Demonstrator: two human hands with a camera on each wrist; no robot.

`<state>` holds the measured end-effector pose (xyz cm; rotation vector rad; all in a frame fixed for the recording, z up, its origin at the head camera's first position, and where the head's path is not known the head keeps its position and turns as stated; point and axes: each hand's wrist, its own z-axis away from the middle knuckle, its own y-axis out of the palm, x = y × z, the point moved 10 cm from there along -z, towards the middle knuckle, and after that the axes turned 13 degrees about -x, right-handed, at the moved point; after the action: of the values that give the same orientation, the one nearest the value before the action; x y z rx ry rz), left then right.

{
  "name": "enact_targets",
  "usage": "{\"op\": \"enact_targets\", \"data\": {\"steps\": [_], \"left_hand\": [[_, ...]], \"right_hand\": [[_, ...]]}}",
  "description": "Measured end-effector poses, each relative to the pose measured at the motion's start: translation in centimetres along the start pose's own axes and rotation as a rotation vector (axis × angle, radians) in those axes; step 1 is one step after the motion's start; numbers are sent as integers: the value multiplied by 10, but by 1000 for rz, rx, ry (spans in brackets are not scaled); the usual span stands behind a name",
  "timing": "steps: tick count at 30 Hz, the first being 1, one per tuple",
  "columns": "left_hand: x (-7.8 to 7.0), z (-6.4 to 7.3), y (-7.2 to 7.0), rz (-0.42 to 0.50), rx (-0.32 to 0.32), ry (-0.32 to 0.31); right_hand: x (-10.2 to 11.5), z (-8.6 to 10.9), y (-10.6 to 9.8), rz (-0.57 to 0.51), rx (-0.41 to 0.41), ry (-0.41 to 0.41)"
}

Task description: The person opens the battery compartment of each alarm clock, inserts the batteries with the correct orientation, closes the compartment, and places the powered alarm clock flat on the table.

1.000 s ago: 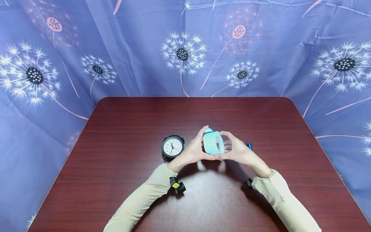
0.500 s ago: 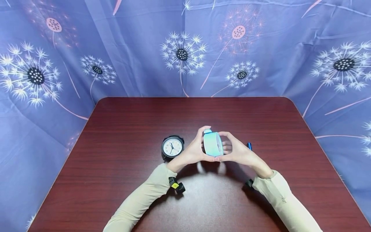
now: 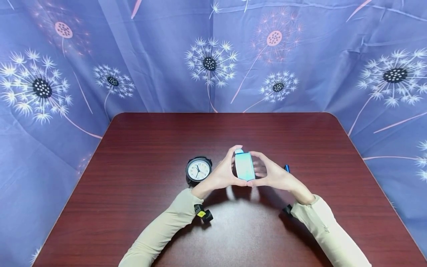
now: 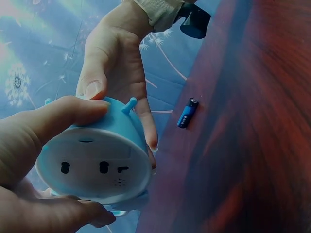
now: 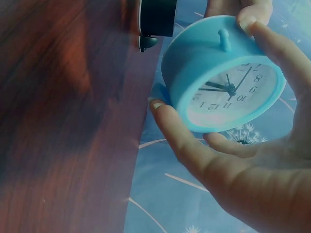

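Note:
A light-blue round alarm clock (image 3: 245, 167) is held up over the table between both hands. My left hand (image 3: 223, 174) grips its back side, thumb along the near edge and a finger at the top by the bell. My right hand (image 3: 277, 176) holds the dial side, and the two thumbs meet at the bottom. In the left wrist view the clock's pale back (image 4: 97, 165) shows dark slots and small speaker holes. The white dial (image 5: 231, 94) with dark hands appears upside down in the right wrist view, with a small peg-like foot on the casing.
A black alarm clock (image 3: 199, 169) with a white dial stands just left of my left hand. A blue battery (image 4: 187, 113) lies on the red-brown table (image 3: 160, 133) beyond the right hand. Wrist cameras (image 3: 204, 215) stick out at both sleeves. A dandelion-patterned curtain (image 3: 160, 55) surrounds the table.
The blue clock has turned between the hands, so its dial has swung out of the head view and the casing's side shows. The black clock and the battery have stayed put.

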<state>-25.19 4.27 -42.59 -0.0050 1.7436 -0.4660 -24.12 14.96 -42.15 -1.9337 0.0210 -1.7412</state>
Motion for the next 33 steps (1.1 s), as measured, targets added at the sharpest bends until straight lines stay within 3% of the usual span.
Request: {"op": "enact_targets", "data": {"steps": [8, 20, 26, 33], "left_hand": [[0, 2, -2, -269, 4, 26], [-8, 6, 5, -480, 67, 32], [-18, 7, 10, -558, 113, 44], [-21, 9, 10, -527, 134, 85]], "right_hand": [[18, -1, -3, 215, -28, -173], [25, -2, 3, 468, -23, -219], [35, -2, 6, 553, -55, -256], [38, 0, 2, 559, -134, -304]]}}
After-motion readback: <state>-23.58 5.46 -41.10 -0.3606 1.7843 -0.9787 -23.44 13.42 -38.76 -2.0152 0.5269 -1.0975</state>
